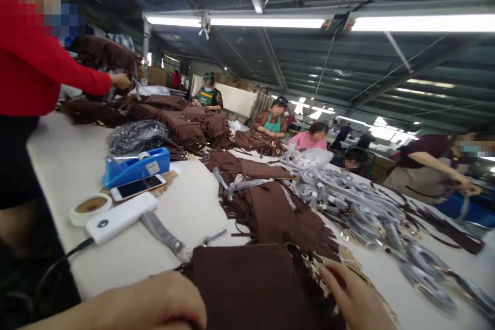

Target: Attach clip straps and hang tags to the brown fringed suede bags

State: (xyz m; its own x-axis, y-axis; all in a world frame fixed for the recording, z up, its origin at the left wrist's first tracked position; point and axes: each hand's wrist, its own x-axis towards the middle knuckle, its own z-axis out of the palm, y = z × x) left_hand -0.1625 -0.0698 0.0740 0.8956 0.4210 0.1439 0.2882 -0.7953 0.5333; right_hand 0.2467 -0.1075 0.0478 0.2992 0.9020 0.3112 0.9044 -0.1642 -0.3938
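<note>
Brown fringed fabric [247, 283] lies between both hands, touching each.

Long fluorescent tubes [270, 22] overhead blaze white across the top of the frame, washing the table [69, 160] pale. The roof stays dim. The lower right smears with motion blur, edges bend outward, and faces are pixelated.

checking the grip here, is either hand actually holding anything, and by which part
Both hands rest on the brown fringed fabric piece: left hand at its near-left edge, right hand at its fringed right edge. A closed grip cannot be told.
</note>
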